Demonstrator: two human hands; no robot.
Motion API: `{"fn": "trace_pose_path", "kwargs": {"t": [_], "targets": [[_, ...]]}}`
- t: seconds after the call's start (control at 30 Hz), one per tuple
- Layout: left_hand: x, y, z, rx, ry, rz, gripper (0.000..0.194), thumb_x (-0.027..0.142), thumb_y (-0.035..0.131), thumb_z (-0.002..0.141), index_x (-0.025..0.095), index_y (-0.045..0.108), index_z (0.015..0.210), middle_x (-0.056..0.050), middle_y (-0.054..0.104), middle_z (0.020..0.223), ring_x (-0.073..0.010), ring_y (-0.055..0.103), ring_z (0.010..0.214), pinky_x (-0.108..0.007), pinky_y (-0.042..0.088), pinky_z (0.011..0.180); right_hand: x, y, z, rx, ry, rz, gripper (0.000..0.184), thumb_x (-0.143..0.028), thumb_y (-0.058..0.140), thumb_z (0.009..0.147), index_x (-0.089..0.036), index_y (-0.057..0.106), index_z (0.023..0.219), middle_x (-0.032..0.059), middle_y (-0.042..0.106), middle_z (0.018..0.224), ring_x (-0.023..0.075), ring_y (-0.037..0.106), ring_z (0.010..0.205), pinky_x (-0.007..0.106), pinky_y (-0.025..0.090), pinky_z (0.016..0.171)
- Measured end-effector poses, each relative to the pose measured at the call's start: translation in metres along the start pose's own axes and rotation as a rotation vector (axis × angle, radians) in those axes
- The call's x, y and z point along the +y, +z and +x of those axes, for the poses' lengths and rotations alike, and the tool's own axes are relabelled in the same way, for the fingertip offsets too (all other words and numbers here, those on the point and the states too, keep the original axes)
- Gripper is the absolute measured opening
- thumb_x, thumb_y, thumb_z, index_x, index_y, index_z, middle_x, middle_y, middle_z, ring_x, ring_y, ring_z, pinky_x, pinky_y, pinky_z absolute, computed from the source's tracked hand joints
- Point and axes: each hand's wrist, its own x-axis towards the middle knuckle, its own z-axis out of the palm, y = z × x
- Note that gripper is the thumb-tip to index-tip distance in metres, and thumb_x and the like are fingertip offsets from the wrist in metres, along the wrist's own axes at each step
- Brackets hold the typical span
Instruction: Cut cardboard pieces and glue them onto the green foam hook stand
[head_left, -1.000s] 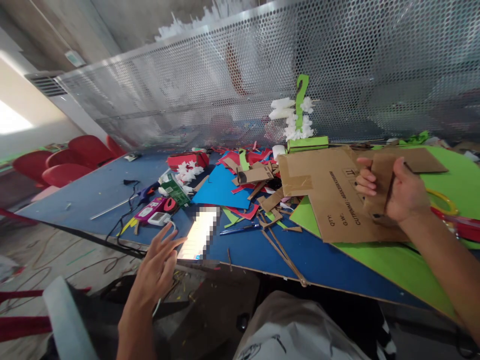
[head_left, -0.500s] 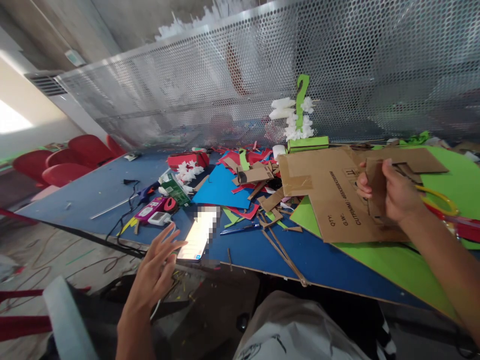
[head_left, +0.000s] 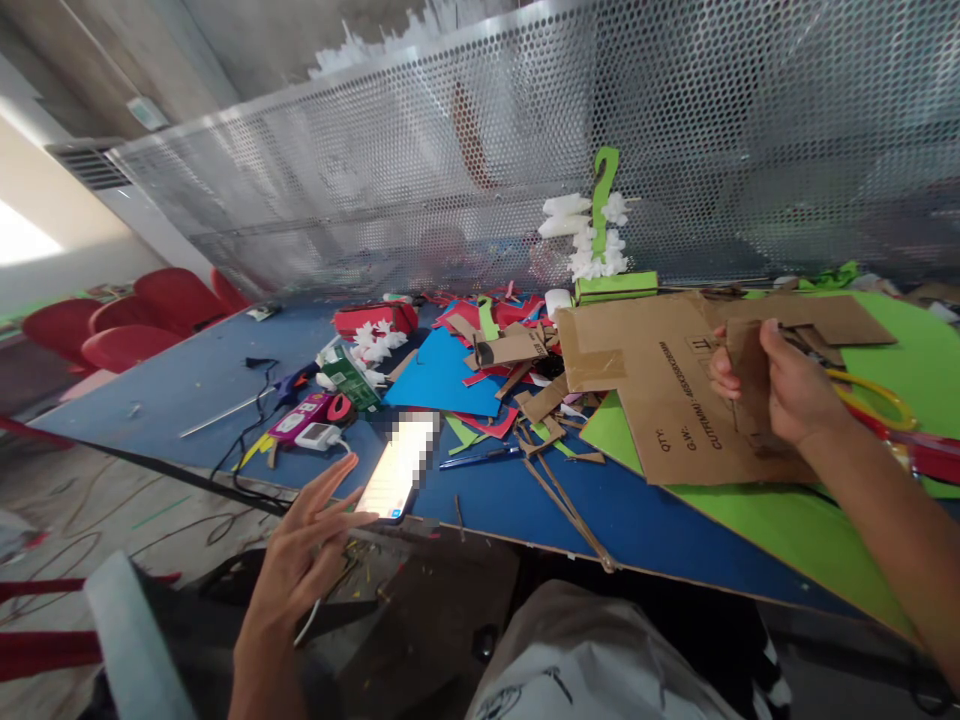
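Note:
My left hand (head_left: 311,545) is open, its fingers stretched out, with a fingertip at the lower left edge of a lit smartphone (head_left: 394,470). The phone lies near the front edge of the blue table, and part of its screen is pixelated. Over on the right, my right hand (head_left: 795,385) is closed round a small brown cardboard piece (head_left: 748,375), held roughly upright. Beneath that hand lies a large flat cardboard sheet (head_left: 645,400) with printed lettering, on top of a green board (head_left: 765,540).
Cardboard and coloured scraps (head_left: 525,370) are heaped mid-table beside a blue sheet (head_left: 446,375). A blue pen (head_left: 480,456) lies near the phone. Further left are a purple box (head_left: 300,418) and cables. Yellow-handled scissors (head_left: 874,395) sit at right. A perforated metal panel (head_left: 375,180) stands behind.
My left fingertip has slid down to the phone's lower edge. My right hand has turned the small cardboard piece slightly and closed its fingers more around it.

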Motion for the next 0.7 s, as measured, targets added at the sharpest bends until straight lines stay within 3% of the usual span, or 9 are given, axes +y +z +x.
{"fn": "trace_pose_path", "kwargs": {"t": [0.37,0.57,0.7], "targets": [[-0.0009,0.0002,0.0014,0.052,-0.006,0.082,0.034,0.031,0.049,0.105,0.037,0.078,0.124,0.002,0.042,0.168,-0.0367,0.042,0.155,-0.055,0.055,0.116,0.0006,0.0014,-0.0001,0.012,-0.004,-0.031,0.042,-0.063,0.060,0.098,-0.023,0.073,0.101,0.0024,0.058,0.070,0.0158,0.044,0.054,0.028,0.041,0.045],[-0.0029,0.0000,0.0013,0.038,0.024,0.110,0.034,0.030,0.049,0.104,0.034,0.078,0.121,0.001,0.042,0.168,-0.0368,0.045,0.153,-0.054,0.057,0.113,0.0010,0.0002,0.0003,0.000,0.003,-0.040,0.043,-0.063,0.060,0.098,-0.023,0.073,0.100,0.0022,0.059,0.069,0.0157,0.046,0.053,0.029,0.042,0.047],[-0.0024,-0.0005,0.0021,0.043,0.032,0.196,0.034,0.032,0.048,0.105,0.031,0.074,0.127,-0.003,0.044,0.167,-0.0355,0.046,0.152,-0.057,0.047,0.121,0.0022,-0.0010,0.0013,-0.011,0.022,-0.035,0.043,-0.064,0.060,0.098,-0.023,0.072,0.104,0.0022,0.061,0.071,0.0155,0.048,0.053,0.028,0.043,0.047]]}}
